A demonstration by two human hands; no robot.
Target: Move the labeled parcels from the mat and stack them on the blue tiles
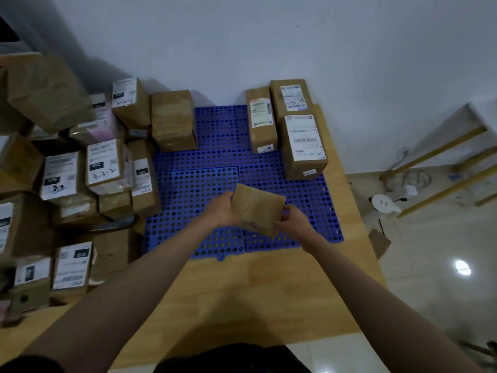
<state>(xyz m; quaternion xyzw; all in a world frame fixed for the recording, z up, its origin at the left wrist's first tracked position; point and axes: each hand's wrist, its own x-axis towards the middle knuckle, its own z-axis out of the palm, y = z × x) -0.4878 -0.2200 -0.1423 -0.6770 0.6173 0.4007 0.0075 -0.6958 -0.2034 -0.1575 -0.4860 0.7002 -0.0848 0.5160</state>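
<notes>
**Parcel stacking barely begun**

Both hands grip 1 plain brown cardboard parcel (pixel 256 208) above the perforated blue plastic tiles (pixel 193 189): left hand (pixel 222 210) on its left side, right hand (pixel 291 223) on its near right corner. 4 parcels sit along the tiles' far edge; many labeled ones remain piled left. Pale wooden table (pixel 269 292), white wall, glossy tiled floor at right.

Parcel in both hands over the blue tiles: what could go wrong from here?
The parcel is tilted and pinched only at its edges by the left hand and right hand; it could slip. Its visible faces show no label, so it may land label-down on the blue tiles.
</notes>
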